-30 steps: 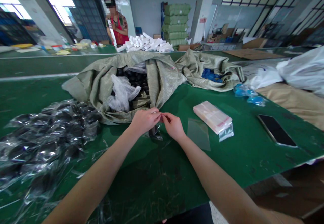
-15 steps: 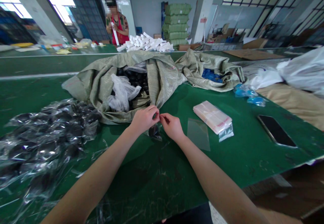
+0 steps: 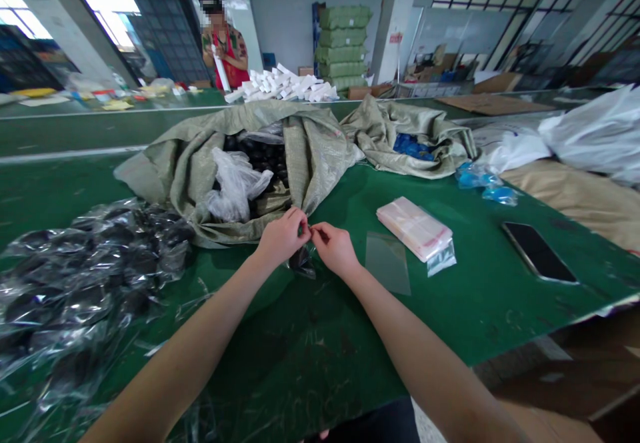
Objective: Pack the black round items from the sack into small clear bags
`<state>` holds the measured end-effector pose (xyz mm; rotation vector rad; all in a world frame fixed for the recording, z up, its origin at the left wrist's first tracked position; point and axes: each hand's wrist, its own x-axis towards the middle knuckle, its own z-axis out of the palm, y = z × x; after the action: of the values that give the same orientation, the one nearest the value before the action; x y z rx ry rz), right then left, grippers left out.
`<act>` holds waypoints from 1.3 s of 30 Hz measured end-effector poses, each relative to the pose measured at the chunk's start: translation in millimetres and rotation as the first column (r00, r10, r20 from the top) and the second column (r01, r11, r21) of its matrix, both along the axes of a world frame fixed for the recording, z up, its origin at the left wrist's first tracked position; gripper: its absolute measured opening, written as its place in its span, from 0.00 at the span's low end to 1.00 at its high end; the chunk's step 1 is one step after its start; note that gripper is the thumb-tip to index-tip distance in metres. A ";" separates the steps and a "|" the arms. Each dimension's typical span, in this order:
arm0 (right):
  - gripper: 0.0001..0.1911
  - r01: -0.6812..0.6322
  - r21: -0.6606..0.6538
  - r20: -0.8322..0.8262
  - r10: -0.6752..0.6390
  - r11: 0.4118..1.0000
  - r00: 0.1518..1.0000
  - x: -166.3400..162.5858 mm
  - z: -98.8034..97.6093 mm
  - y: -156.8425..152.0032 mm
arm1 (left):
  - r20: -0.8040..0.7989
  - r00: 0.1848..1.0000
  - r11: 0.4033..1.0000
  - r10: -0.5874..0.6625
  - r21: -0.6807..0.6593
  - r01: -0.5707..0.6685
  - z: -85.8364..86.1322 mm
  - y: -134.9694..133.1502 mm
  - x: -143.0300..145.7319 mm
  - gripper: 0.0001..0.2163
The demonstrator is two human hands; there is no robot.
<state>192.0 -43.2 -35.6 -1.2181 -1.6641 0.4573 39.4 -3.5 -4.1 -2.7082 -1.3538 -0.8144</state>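
My left hand (image 3: 284, 235) and my right hand (image 3: 334, 248) meet at the fingertips over the green table, just in front of a large woven sack (image 3: 320, 156). Both are closed in a pinch on the top of a small clear plastic bag (image 3: 303, 262) with a dark item inside, hanging below the fingers. The bag's upper edge is mostly hidden by my fingers. Right of my right hand lie a single flat clear bag (image 3: 387, 263) and a stack of clear plastic bags (image 3: 415, 228).
Bagged black items (image 3: 95, 269) pile up at left. The open sack holds black pieces (image 3: 263, 156); a second sack (image 3: 445, 133) holds blue ones (image 3: 413, 147). A phone (image 3: 539, 251) lies at right. Across the table, a person (image 3: 225, 53) stands behind white boxes (image 3: 285, 86).
The whole view has shifted slightly, so things appear a little further left. My hands keep their pinch on the small bag, with only slight finger movement.
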 end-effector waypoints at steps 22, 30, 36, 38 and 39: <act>0.09 -0.011 -0.001 -0.038 0.011 1.000 0.999 0.2 -0.8 0.1 | 0.174 0.921 0.937 -0.350 0.053 0.346 0.1 15.2 -17.3 0.10; 0.09 -0.024 0.014 -0.012 0.024 1.000 1.000 -0.2 2.5 -1.8 | 0.196 0.925 0.943 -0.325 -0.009 0.333 4.4 11.4 -13.7 0.09; 0.06 -0.036 -0.019 -0.101 0.033 0.999 0.994 -0.4 -3.7 0.3 | 0.367 0.920 0.986 -0.138 -0.041 0.164 3.5 11.6 -11.7 0.06; 0.06 -0.052 -0.045 -0.185 0.043 0.998 0.982 -2.4 -7.3 1.1 | 0.525 0.851 0.990 -0.027 -0.103 0.095 0.0 18.1 -14.0 0.06; 0.05 -0.060 -0.064 -0.236 0.043 0.996 0.971 -3.8 -8.9 1.5 | 0.620 0.784 0.984 0.035 -0.158 0.081 -1.8 22.2 -15.2 0.06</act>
<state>188.1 -41.7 -44.4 -1.1272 -1.4902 0.6711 24.2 18.7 -5.9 -2.6890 -1.5388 -1.7973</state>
